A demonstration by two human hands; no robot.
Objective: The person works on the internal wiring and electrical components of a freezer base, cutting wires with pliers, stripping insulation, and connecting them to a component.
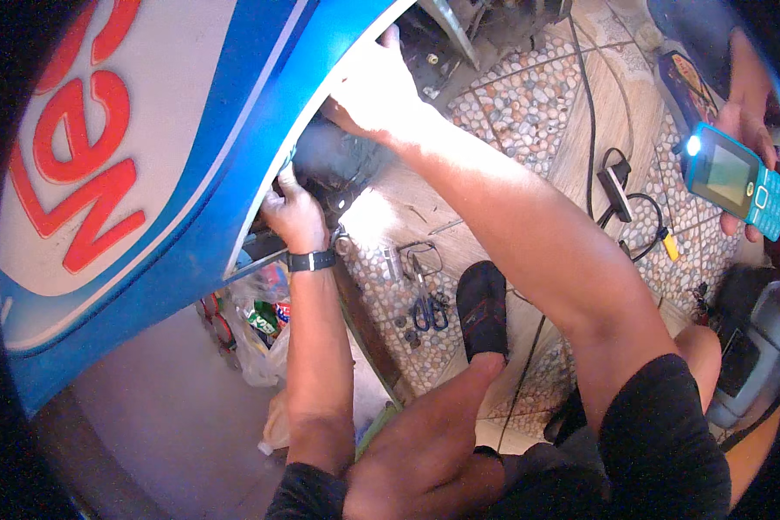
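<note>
My left hand (296, 212), a watch on its wrist, reaches up to the inner edge of a blue and white panel (195, 208) with red lettering, its fingers closed on something I cannot make out beside a small teal strand (288, 156). Higher up, my right hand (373, 91) is curled at the same edge, washed out by bright light, so what it grips is unclear. Dark machine parts (338, 156) sit behind the panel, partly hidden.
Another person's hand (735, 123) holds a cyan phone (737, 186) with its light on. Scissors (429, 308), cables (591, 104) and a power strip (614, 186) lie on the pebble-patterned floor. Plastic bags (264, 347) are below the panel; a grey plastic case (758, 355) stands right.
</note>
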